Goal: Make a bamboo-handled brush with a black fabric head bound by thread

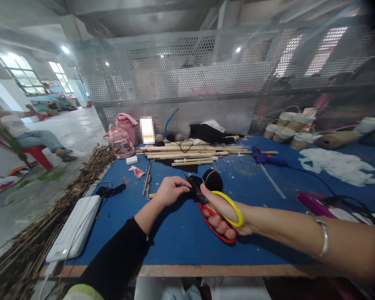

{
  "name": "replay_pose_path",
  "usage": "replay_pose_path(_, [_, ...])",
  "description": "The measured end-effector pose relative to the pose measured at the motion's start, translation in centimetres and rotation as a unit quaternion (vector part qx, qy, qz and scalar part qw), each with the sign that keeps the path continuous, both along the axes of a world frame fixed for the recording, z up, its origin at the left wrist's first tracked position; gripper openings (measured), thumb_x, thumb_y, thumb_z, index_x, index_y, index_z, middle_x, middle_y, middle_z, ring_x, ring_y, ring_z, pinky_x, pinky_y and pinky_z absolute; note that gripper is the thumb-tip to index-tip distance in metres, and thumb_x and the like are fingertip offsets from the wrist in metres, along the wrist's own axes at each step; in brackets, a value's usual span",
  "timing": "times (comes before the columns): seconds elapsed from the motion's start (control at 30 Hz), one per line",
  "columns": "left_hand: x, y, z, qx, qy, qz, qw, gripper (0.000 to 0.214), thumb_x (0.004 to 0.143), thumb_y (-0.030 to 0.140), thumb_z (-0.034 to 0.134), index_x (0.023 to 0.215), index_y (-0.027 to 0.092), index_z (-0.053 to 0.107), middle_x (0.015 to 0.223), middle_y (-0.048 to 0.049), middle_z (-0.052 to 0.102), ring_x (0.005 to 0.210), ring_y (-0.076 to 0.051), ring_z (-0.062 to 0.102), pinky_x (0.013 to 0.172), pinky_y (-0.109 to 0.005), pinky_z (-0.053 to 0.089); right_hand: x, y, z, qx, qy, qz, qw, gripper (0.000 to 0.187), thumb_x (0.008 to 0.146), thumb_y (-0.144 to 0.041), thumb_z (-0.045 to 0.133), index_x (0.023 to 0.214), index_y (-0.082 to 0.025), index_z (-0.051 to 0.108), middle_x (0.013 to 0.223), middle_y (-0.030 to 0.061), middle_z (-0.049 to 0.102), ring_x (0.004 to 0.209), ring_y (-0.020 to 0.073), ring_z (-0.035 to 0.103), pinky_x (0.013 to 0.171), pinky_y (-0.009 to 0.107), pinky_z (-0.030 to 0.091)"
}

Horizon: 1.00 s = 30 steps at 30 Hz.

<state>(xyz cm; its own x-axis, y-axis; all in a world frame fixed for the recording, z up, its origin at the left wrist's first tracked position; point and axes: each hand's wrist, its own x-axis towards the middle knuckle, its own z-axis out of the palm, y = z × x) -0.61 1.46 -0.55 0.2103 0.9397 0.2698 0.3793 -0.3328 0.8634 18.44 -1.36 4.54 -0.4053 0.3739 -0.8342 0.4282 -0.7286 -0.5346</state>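
My right hand (pixel 220 210) is wrapped round a pair of scissors (pixel 233 210) with one yellow and one red handle loop. Their dark blades point up and left, towards the fingertips of my left hand (pixel 173 189). Those fingertips are pinched together at the blades; what they hold is too small and dark to make out. Some black material lies around the blades, partly hidden by them. Just behind the scissors sits a ball of black yarn (pixel 213 180) on the blue tabletop (pixel 175 241).
Bamboo sticks (pixel 187 155) lie across the back, before a perforated metal screen (pixel 187 75). A blue glue gun (pixel 268 158) and white gloves (pixel 337 166) lie right. At left are a white power bank (pixel 75 227), a pink bottle (pixel 121 141) and dry stalks (pixel 81 183). A seated person (pixel 28 129) is beyond.
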Motion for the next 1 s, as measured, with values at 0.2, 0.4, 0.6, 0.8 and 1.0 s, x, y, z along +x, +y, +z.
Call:
replay_pose_path(0.2, [-0.1, 0.0, -0.2, 0.011, 0.013, -0.026, 1.0, 0.011, 0.069, 0.016, 0.065, 0.076, 0.015, 0.073, 0.078, -0.0051, 0.07, 0.074, -0.015, 0.062, 0.073, -0.026, 0.047, 0.2, -0.1, -0.1, -0.003, 0.004, 0.006, 1.0, 0.072, 0.061, -0.089, 0.021, 0.065, -0.019, 0.037, 0.043, -0.0077, 0.027, 0.032, 0.0042, 0.023, 0.027, 0.012, 0.022])
replay_pose_path(0.4, [-0.2, 0.1, -0.3, 0.009, 0.004, -0.036, 0.999, 0.011, 0.07, 0.017, 0.064, 0.077, 0.014, 0.073, 0.078, -0.0053, 0.069, 0.073, -0.015, 0.062, 0.073, -0.026, 0.046, -0.2, 0.3, 0.4, -0.013, 0.048, 0.051, 0.997, 0.081, 0.06, -0.088, -0.001, 0.068, -0.018, 0.039, 0.044, -0.0029, 0.038, 0.036, 0.0092, 0.035, 0.033, 0.02, 0.034])
replay_pose_path(0.6, [-0.3, 0.1, 0.0, -0.007, 0.001, -0.024, 1.0, 0.012, 0.068, 0.015, 0.064, 0.076, 0.013, 0.073, 0.078, -0.0061, 0.069, 0.074, -0.015, 0.061, 0.073, -0.027, 0.045, 0.4, 0.1, -0.1, -0.01, 0.015, 0.01, 1.0, 0.074, 0.059, -0.091, 0.014, 0.063, -0.019, 0.035, 0.039, -0.0086, 0.025, 0.031, 0.0043, 0.018, 0.029, 0.014, 0.023])
replay_pose_path(0.8, [-0.2, -0.1, 0.0, -0.015, -0.01, -0.04, 0.999, 0.012, 0.068, 0.017, 0.064, 0.076, 0.014, 0.072, 0.077, -0.0058, 0.068, 0.073, -0.015, 0.06, 0.073, -0.027, 0.045, 1.0, -0.2, -0.1, -0.003, 0.01, 0.014, 1.0, 0.07, 0.065, -0.087, 0.02, 0.064, -0.019, 0.036, 0.04, -0.0081, 0.026, 0.031, 0.004, 0.021, 0.028, 0.014, 0.025])
replay_pose_path(1.0, [-0.4, 0.0, 0.0, 0.011, 0.006, -0.038, 0.999, 0.011, 0.071, 0.02, 0.063, 0.076, 0.015, 0.071, 0.078, -0.0049, 0.066, 0.075, -0.015, 0.059, 0.074, -0.026, 0.044, 1.8, -0.2, -0.1, -0.006, 0.018, 0.039, 0.999, 0.076, 0.063, -0.088, 0.014, 0.071, -0.018, 0.043, 0.045, -0.0055, 0.036, 0.035, 0.0071, 0.033, 0.032, 0.021, 0.04])
